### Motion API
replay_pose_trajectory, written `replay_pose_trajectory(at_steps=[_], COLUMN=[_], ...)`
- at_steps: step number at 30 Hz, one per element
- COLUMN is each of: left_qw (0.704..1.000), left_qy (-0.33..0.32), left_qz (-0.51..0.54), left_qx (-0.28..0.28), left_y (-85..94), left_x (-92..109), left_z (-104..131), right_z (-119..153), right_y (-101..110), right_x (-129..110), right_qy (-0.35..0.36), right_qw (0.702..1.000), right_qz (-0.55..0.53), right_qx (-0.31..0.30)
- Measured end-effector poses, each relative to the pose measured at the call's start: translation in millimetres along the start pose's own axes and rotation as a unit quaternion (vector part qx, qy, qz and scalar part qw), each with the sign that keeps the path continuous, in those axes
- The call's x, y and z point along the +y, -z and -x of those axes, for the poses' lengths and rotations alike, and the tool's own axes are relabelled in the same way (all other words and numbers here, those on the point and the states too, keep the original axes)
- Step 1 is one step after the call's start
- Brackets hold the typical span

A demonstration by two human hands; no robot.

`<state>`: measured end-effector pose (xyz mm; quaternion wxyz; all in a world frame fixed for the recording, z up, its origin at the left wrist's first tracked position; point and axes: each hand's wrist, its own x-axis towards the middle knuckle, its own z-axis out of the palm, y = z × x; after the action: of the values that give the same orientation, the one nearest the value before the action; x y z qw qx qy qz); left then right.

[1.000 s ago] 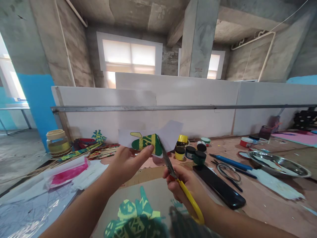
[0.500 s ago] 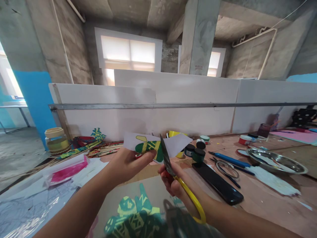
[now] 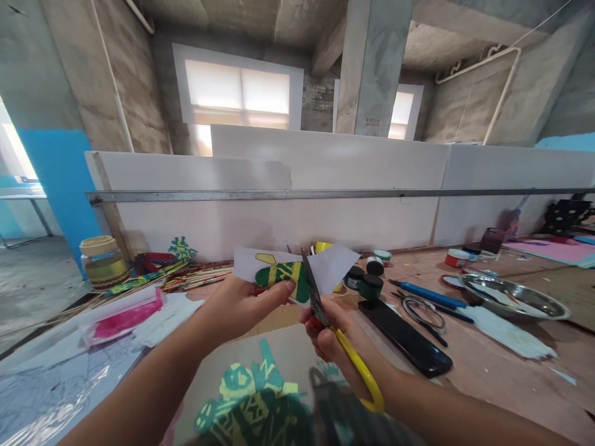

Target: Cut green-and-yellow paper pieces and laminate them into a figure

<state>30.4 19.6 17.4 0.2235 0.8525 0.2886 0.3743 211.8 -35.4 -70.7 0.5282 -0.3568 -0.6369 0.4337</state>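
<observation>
My left hand (image 3: 242, 310) pinches a white sheet of paper (image 3: 335, 265) that bears a green and yellow painted shape (image 3: 279, 275). Wrapped round yellow-handled scissors (image 3: 357, 362) is my right hand (image 3: 341, 337), just right of the left one. The dark scissor blades point up and straddle the paper beside the right end of the green shape. Below both hands, a sheet with a green and yellow painted figure (image 3: 253, 390) lies on the table, partly in shadow.
To the right are paint jars (image 3: 370, 287), a black phone (image 3: 404, 337), a blue tool (image 3: 430, 295), a coiled wire (image 3: 424, 311) and a metal dish (image 3: 514, 296). Leftward stand a lidded glass jar (image 3: 105, 263), thin sticks (image 3: 199, 275) and a pink packet (image 3: 127, 317).
The view has shifted slightly. The painted shape and the paper sit a little further right against the blades; both hands keep their holds.
</observation>
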Motion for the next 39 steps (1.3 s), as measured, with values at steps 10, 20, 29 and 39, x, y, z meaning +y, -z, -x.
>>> replay_pose_trajectory(at_steps=[10, 20, 29, 39], left_qw=[1.000, 1.000, 0.999, 0.999], left_qy=[-0.009, -0.010, -0.014, -0.037], left_qz=[-0.002, 0.011, 0.041, 0.030], left_qx=[0.011, -0.004, -0.030, -0.007], left_y=[-1.2, 0.7, 0.2, -1.0], left_x=[2, 2, 3, 4], left_z=[1, 1, 0, -1], right_z=[-2, -2, -2, -1], right_y=[0, 0, 1, 0], right_x=[8, 5, 14, 16], right_qy=[0.028, 0.025, 0.037, 0.029], right_qw=[1.000, 0.999, 0.999, 0.999], right_qz=[-0.012, -0.025, -0.038, -0.044], right_qx=[0.008, 0.004, 0.005, 0.010])
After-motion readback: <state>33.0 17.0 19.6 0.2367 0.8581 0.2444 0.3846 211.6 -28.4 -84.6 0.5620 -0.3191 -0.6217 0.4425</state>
